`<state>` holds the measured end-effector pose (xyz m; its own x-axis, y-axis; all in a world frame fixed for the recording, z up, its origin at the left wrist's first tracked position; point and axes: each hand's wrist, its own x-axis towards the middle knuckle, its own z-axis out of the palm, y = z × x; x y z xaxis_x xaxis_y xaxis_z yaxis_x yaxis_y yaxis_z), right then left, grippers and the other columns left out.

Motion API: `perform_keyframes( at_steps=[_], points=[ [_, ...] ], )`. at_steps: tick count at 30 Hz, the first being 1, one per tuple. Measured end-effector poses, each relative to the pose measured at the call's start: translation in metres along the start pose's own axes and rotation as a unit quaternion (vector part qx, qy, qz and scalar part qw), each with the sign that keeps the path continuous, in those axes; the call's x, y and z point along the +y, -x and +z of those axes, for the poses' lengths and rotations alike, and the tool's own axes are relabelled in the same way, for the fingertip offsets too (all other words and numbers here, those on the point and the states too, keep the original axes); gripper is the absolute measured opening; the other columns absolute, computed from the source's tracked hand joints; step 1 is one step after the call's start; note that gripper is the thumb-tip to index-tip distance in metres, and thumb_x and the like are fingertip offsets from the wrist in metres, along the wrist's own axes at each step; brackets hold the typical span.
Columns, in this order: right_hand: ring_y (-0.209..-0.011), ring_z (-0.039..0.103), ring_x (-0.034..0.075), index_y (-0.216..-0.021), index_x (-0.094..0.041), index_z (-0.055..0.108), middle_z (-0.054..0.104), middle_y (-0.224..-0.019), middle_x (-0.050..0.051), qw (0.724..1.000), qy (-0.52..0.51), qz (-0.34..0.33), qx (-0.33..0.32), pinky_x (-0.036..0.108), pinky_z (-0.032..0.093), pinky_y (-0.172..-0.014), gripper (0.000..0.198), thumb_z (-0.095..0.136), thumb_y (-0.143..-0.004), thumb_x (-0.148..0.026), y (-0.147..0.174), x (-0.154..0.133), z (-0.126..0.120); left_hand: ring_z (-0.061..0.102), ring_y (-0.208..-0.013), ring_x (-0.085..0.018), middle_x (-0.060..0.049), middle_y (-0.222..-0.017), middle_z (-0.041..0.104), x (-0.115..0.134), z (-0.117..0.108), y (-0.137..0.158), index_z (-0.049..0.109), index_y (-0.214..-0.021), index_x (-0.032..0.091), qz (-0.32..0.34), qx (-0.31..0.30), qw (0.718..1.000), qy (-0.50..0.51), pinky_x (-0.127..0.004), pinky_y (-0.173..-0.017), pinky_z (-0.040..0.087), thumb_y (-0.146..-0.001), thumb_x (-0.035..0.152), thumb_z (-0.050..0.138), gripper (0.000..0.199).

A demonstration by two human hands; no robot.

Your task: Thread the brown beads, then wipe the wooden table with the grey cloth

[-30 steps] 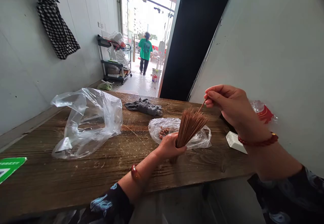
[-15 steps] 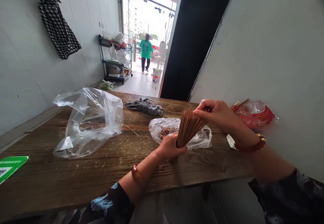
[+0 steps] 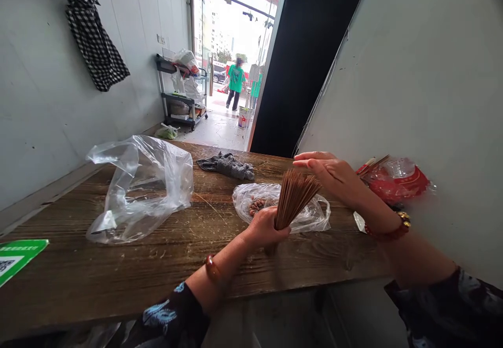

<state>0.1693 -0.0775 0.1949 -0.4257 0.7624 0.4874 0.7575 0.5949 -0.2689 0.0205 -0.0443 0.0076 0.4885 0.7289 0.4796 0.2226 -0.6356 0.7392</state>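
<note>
Gripping a bundle of thin brown sticks around its lower part, the left hand holds it over the wooden table, the tops fanning out and leaning a little right. Close by those tops, the right hand has its fingers outstretched, nearly straight; whether it touches the sticks is hard to tell. Behind the bundle lies a small clear bag with brown lumps, and a grey cloth rests farther back, right of a large clear bag.
</note>
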Motion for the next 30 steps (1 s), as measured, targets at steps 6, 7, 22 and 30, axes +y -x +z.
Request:
perform_keyframes(
  at_steps=[6,7,22,30],
  points=[
    [-0.122,0.056,0.023,-0.114,-0.026,0.072,0.067,-0.124,0.005,1.000,-0.013,0.003,0.016,0.043,0.038,-0.108,0.051,0.031,-0.100,-0.053,0.003,0.001,-0.001,0.042,-0.062,-0.011,0.005,-0.063,0.045,0.000,-0.001,0.000,0.041,-0.059,0.020,-0.007,-0.005,1.000,-0.005,-0.025,-0.059,0.029,-0.066,0.022,0.060,0.020],
    [-0.122,0.056,0.023,-0.113,-0.026,0.072,0.067,-0.125,0.005,1.000,-0.014,0.001,0.016,0.043,0.038,-0.108,0.051,0.031,-0.100,-0.053,0.003,0.001,-0.001,0.042,-0.062,-0.011,0.005,-0.063,0.045,0.000,-0.001,0.000,0.041,-0.059,0.020,-0.007,-0.007,1.000,-0.006,-0.025,-0.059,0.029,-0.066,0.022,0.060,0.021],
    [-0.126,0.053,0.024,-0.141,-0.032,0.045,0.053,-0.142,0.008,0.920,-0.326,0.169,0.135,0.042,0.042,-0.104,0.061,0.058,-0.087,-0.059,0.070,0.052,0.051,0.043,-0.062,-0.011,0.005,-0.064,0.046,-0.003,0.001,0.000,0.046,-0.061,0.019,0.000,0.012,1.000,-0.008,-0.024,-0.059,0.031,-0.067,0.018,0.059,0.014],
    [-0.134,0.046,0.032,-0.123,-0.029,0.062,0.064,-0.129,0.007,0.914,-0.377,0.141,-0.052,0.051,0.034,-0.113,0.065,0.083,-0.064,-0.047,0.059,0.034,0.107,0.052,-0.068,-0.014,0.001,-0.070,0.057,-0.004,0.002,0.000,0.057,-0.068,0.017,0.033,-0.024,0.999,-0.017,-0.025,-0.061,0.036,-0.069,0.016,0.059,0.003]
  ],
)
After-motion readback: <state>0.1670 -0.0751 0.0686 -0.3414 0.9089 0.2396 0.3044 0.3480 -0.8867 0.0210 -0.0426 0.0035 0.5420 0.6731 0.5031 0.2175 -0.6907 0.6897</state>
